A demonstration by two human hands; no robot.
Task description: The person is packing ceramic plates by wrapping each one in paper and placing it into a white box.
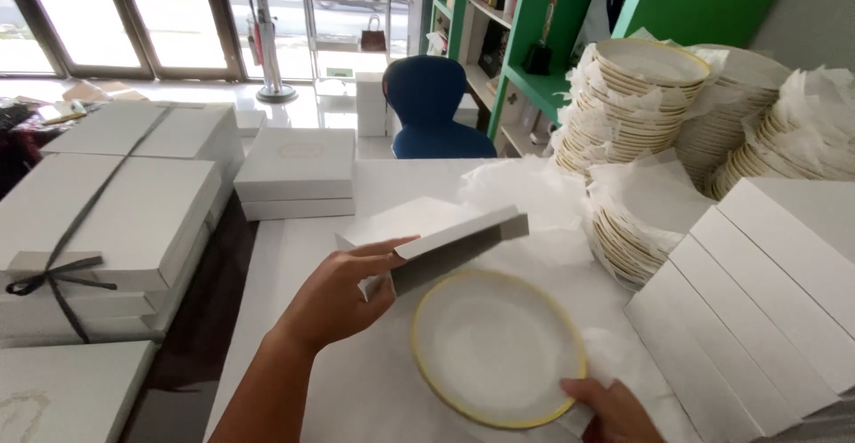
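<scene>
While the white table (294,256) fills the middle of the view, its right edge is lined by a slanted row of flat white boxes (766,292), stood on edge one against the next. Behind them, at the far right corner, tall stacks of gold-rimmed plates (637,96) are piled with white tissue between them, and a lower stack (623,243) is seen just in front, under a tissue sheet. To the left of the table, large white boxes (116,203) are stacked, the upper ones tied with a dark ribbon (58,274). Two more white boxes (296,174) are set on the table's far left corner, with a blue chair (432,109) beyond the far edge.

Now to the near middle: a white box lid (445,243) is held up, tilted, above the table by the left hand (343,296), thumb laid over its top face and fingers wrapped under its near left corner, a firm closed grip. Just below and right of that lid, a single gold-rimmed plate (499,349) is laid flat on white tissue paper (552,203). Its near right rim is gripped by the right hand (614,412), only partly in view at the table's near edge, thumb pressed on the rim.
</scene>
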